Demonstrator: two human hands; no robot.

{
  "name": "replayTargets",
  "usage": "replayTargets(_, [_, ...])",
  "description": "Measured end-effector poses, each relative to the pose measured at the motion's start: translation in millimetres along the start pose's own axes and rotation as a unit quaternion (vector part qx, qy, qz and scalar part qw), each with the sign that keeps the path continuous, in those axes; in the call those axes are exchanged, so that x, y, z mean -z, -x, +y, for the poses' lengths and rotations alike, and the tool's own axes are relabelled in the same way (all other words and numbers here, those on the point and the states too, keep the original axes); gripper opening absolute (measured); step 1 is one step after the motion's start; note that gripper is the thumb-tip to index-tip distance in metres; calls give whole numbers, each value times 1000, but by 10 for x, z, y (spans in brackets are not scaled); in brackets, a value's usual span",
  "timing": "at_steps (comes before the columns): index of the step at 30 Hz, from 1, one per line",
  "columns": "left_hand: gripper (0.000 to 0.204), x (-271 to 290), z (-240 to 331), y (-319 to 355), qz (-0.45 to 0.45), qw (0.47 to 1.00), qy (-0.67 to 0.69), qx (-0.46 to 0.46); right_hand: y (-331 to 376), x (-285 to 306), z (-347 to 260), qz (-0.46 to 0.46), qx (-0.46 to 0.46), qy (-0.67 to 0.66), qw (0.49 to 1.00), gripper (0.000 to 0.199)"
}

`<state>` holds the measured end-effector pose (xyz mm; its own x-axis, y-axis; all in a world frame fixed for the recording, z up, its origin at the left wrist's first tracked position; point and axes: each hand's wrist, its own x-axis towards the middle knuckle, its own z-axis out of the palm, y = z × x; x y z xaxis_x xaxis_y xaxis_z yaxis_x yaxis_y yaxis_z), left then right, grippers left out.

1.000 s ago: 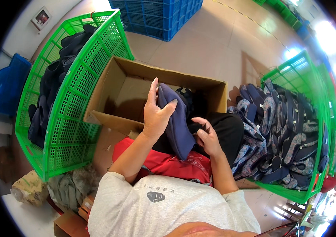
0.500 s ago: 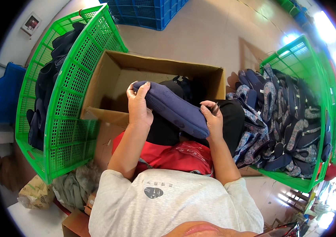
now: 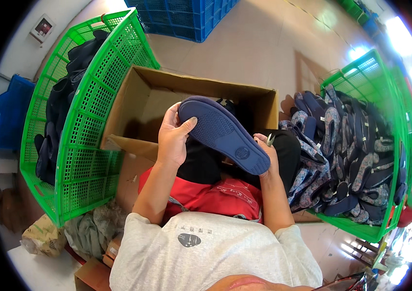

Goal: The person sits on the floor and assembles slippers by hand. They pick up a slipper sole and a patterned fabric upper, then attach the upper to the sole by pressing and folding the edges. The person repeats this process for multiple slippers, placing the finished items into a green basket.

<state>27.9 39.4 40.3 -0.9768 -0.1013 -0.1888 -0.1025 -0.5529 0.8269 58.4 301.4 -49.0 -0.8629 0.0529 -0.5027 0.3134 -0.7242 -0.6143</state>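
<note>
A dark blue slipper (image 3: 223, 133) is held across my lap with its textured sole facing up. My left hand (image 3: 174, 138) is closed on its wider, upper-left end, thumb on the sole and fingers underneath. The lower-right end rests in my right hand (image 3: 268, 155), which grips its edge. From between the right fingers a small pointed metal tool (image 3: 270, 139) sticks out, perhaps thread snips; most of it is hidden. Beneath the slipper are my black-clad knees and a red cloth (image 3: 230, 196) with white lettering.
An open cardboard box (image 3: 206, 81) stands just beyond my knees, dark items inside. On the left, a green crate (image 3: 92, 121) holds dark slippers. Another green crate (image 3: 356, 75), heaped with navy and floral slippers, is at the right. Blue crates (image 3: 177, 19) stand farther off.
The slipper has been turned over: its side showed before, and now its sole faces up. Both hands kept hold of its ends, the right one shifting slightly lower.
</note>
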Motion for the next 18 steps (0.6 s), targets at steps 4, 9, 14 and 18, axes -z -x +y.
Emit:
replayTargets(4, [47,49,-47,-16,-7,998,-47,-46,-24,29,9,31,11,-2,999,15])
replayTargets(9, [38,30,-56,-34,6,998,-49,-47,-18,14,15,29,22,-5,999,13])
replayTargets(14, [28,171,-70,-73,66,997,29,18,65,-196,-43,4,-4,18,1000,17])
replayTargets(18, [25,338,-56,-184,106,990,70,67,140,-376,-78,5,44,69,997,19])
